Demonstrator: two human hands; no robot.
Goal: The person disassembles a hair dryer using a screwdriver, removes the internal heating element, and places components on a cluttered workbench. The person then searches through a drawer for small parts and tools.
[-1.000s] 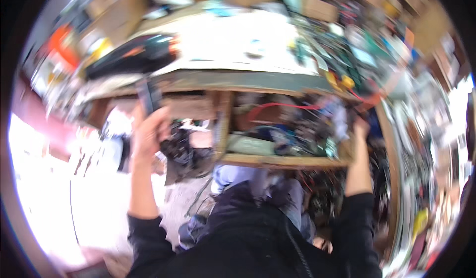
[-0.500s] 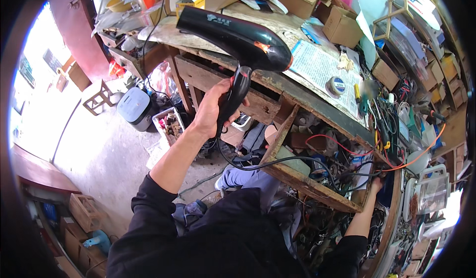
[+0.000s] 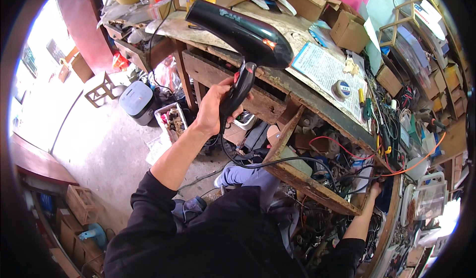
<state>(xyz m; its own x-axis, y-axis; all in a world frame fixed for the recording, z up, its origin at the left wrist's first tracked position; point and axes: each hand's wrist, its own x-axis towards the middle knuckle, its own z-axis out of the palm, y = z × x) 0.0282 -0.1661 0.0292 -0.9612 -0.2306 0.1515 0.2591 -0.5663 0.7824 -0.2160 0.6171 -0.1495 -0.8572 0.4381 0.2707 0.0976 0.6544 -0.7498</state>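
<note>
My left hand [image 3: 212, 110] is wrapped round the handle of a black hair dryer [image 3: 248, 37]. It is held up in front of the wooden workbench, its barrel pointing to the upper left. From the handle's end a black cord [image 3: 285, 160] droops and runs right over the pulled-out wooden drawer [image 3: 317, 191]. At the far right, my right hand [image 3: 376, 189] reaches past the drawer's corner, close to the cord's far stretch and other cables. Its fingers are mostly hidden, so I cannot see what they touch.
On the bench lie a printed sheet [image 3: 322, 72], a round tin [image 3: 342, 88] and cardboard boxes [image 3: 349, 31]. Screwdrivers and tangled wires crowd its right end, with an orange cable [image 3: 421, 161] crossing there. A rice cooker [image 3: 137, 102] and a small wooden stool [image 3: 100, 89] stand on the floor.
The view has shifted slightly, so the bench appears a little further right. The hair dryer stays in my left hand, and my right hand remains beside the drawer's corner.
</note>
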